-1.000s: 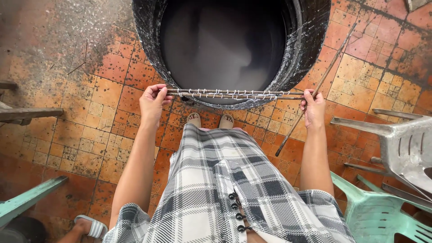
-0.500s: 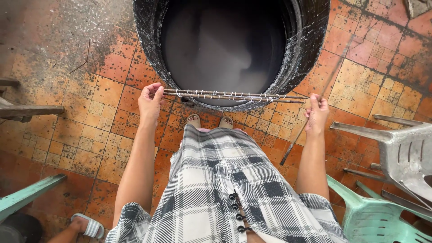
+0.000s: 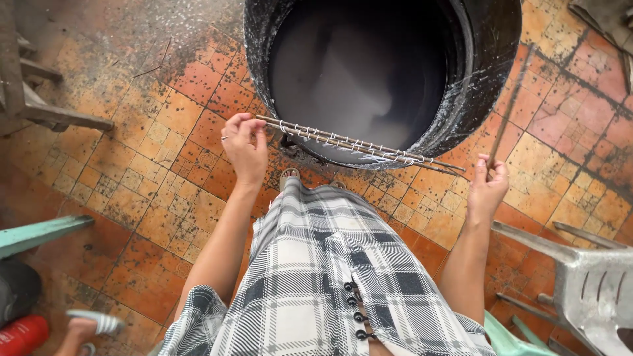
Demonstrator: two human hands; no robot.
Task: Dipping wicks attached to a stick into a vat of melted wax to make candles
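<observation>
Over the black barrel (image 3: 488, 72) of grey liquid, your rod bundle (image 3: 356, 143) slopes across the near rim. Your left hand (image 3: 245, 148) pinches its raised end; your right hand (image 3: 488, 186) grips a separate thin stick (image 3: 509, 105), so the unsupported low end could slip in.

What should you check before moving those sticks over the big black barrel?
1. Left hand grips its end of the tied sticks: ok, fingers wrap it.
2. Right hand on the sticks' other end: cannot tell; it pinches a thin rod beside it.
3. Sticks level: not ok, they slope down toward the right hand.
4. Sticks over the barrel: ok, they cross its near rim.
5. Liquid below the rim: ok, pale surface sits low inside.
6. Room to step: not ok, a grey chair crowds the right side.
</observation>
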